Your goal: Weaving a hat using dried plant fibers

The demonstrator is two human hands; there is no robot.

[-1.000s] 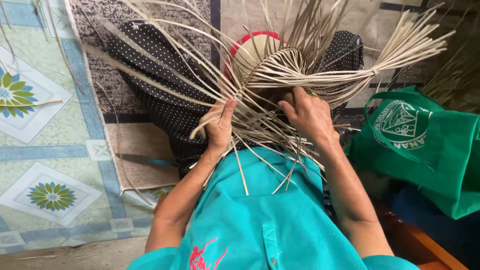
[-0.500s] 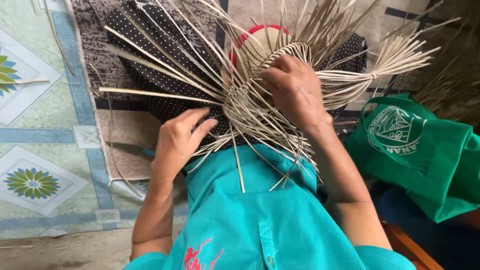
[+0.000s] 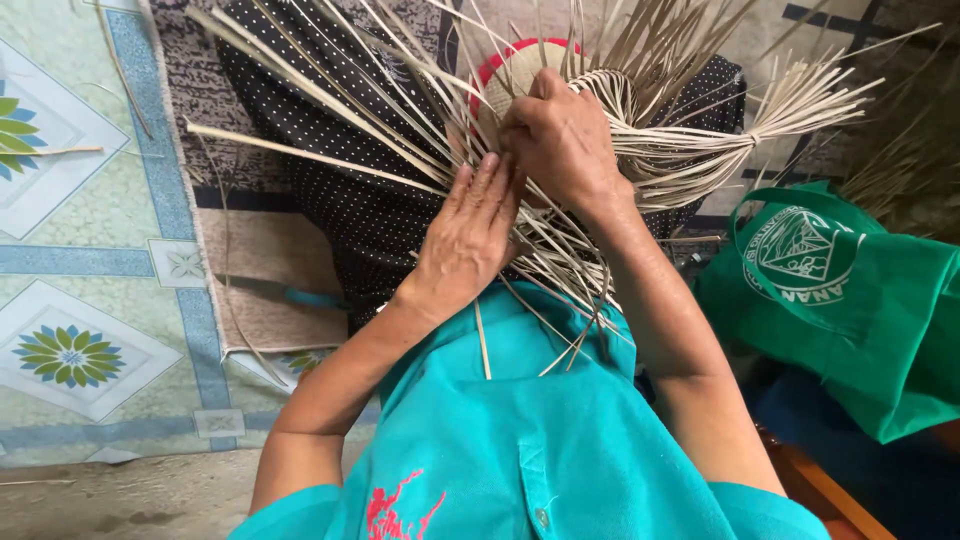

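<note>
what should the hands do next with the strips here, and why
Probably the left hand should press the crossed strips flat while the right hand tucks one under at the woven rim: both hands already sit where loose strips meet the finished weave.

Floor covering: a pale green sheet with blue bands and white diamond panels, each panel bearing a flower motif in green, blue and yellow. It covers the left half of the view. Along the lower left edge, a strip of bare grey-brown floor shows. A brown and beige woven mat overlies the sheet; a knife with a teal handle lies on it. A green cloth bag sits at right. Light is soft and even, without hard shadows.
</note>
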